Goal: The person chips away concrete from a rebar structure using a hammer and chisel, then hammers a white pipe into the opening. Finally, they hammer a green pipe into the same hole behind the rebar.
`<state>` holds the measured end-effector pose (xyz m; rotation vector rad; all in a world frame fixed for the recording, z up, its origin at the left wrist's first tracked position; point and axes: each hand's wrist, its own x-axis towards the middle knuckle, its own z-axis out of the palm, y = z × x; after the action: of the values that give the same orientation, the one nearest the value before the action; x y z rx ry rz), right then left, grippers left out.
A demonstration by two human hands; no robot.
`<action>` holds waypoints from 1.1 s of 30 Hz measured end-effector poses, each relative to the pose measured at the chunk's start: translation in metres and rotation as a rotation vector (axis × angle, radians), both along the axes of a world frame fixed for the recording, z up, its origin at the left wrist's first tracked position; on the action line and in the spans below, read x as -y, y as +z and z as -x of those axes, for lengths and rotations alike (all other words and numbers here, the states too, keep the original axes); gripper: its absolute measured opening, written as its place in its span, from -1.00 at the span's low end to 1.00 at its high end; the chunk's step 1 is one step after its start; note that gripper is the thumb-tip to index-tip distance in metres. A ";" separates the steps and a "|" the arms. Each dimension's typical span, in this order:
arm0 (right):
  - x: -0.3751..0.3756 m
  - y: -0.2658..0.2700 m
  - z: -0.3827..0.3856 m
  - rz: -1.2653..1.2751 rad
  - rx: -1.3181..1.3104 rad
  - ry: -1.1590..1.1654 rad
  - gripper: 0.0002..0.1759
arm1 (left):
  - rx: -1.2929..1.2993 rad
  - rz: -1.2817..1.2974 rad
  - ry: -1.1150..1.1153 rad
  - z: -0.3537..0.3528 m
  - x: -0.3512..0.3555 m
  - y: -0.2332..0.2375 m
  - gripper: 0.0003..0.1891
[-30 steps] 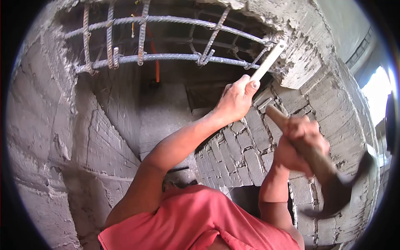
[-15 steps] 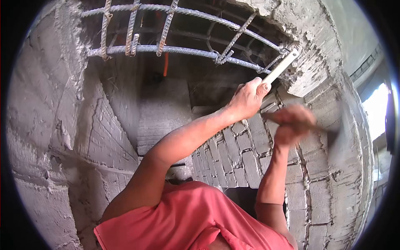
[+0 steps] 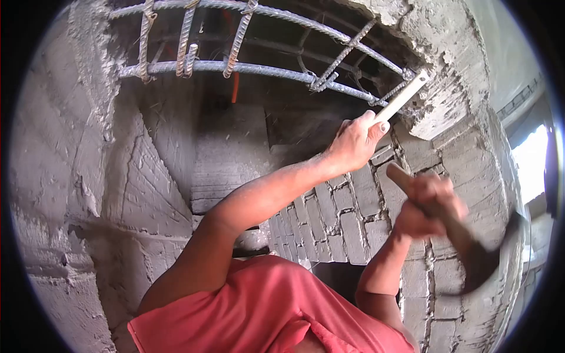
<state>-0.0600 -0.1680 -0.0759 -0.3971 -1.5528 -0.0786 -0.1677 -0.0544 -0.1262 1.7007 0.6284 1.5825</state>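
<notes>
My left hand [image 3: 355, 143] is closed around a pale, flat stick [image 3: 404, 97] with a small hole near its upper end. That end lies against the broken concrete edge [image 3: 438, 97], beside the ends of the steel bars [image 3: 259, 69]. Lower right, my right hand [image 3: 432, 206] grips the wooden handle of a hammer-like tool [image 3: 471, 250]. The tool's dark head is blurred by motion and points to the lower right, in front of the brick wall. The two hands are apart.
Crossed steel bars span the dark opening at the top, with an orange strip [image 3: 235, 87] hanging there. A rough plastered wall [image 3: 53, 176] stands at the left. Brickwork [image 3: 353, 235] lies below and right of my hands. A bright opening [image 3: 531, 162] shows at far right.
My right hand has moved down and right with the tool, whose head has swung lower and away from the stick. My left hand and the stick have shifted slightly right in view.
</notes>
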 end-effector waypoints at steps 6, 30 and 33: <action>-0.028 -0.011 -0.028 0.875 -0.055 -0.348 -0.39 | 0.004 0.071 0.029 -0.001 -0.007 -0.004 -0.53; -0.002 -0.042 -0.018 0.217 -0.136 -0.034 -0.31 | 0.016 -0.044 0.014 -0.009 -0.012 -0.029 -0.43; -0.028 -0.024 -0.018 0.447 -0.004 -0.283 -0.38 | 0.020 -0.074 0.097 -0.014 -0.009 -0.026 -0.40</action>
<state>-0.0425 -0.1396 -0.0995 -0.9686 -1.4972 0.0522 -0.1540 -0.0455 -0.1526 1.7290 0.6584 1.7085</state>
